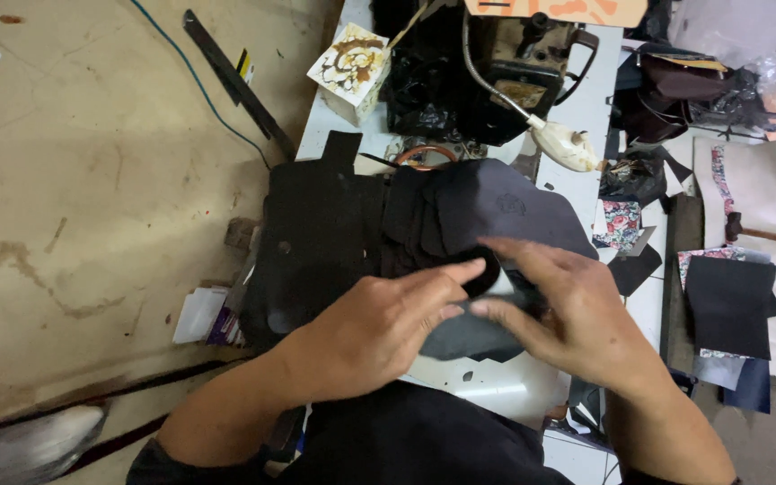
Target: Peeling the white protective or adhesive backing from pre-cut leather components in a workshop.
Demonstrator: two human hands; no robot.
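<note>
Head camera footage looked straight down on a cluttered white worktable [496, 395] where both bare hands met over a heap of dark cut material. The left hand [379, 332] lay palm down with its fingers stretched to the right, and its fingertips pinched the near edge of a small black oval piece [480, 272]. The right hand [568, 310] came in from the other side, its thumb and fingers closed on the same piece, so that the oval was held between the two hands just above the table. Under the hands lay a larger dark grey sheet [469, 337], partly hidden by the fingers. Beyond them a stack of black rounded pieces [496, 207] fanned out over a wide black sheet [316, 242] that hung over the table's left edge. At the far end of the table stood a black sewing machine [487, 81], with a small patterned cardboard box [349, 67] just to its left and a white lamp head [568, 145] on a bent metal neck. To the right, well apart from the hands, lay flowered fabric scraps [621, 220], more black squares [729, 301] and a small hammer [752, 232]. A tan floor [92, 180] with a blue cable [186, 72] filled the left side.
</note>
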